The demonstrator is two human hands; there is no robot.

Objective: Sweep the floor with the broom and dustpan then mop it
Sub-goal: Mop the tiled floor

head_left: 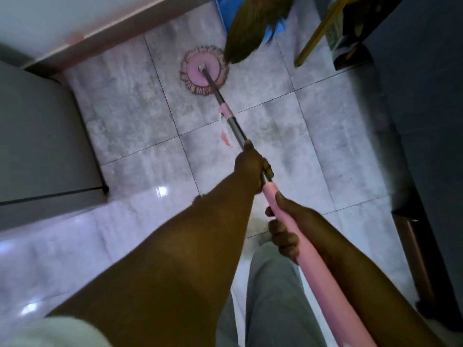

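A round pink mop head [204, 71] lies flat on the grey tiled floor [130, 116] near the far wall. Its metal and pink handle [273, 194] runs back toward me. My left hand [253, 169] grips the metal part of the handle, further down the shaft. My right hand [285, 229] holds the pink grip behind it. A broom [253, 28] with brown bristles leans at the top, its tips touching the mop head's right edge. Something blue [226, 13], partly hidden, stands behind the bristles.
A grey cabinet or appliance [37, 146] fills the left side. A dark wall or door [426, 121] runs along the right. A yellow stick [315, 38] leans at the top right. A small red mark [225, 140] sits on a tile. The near floor shines wet.
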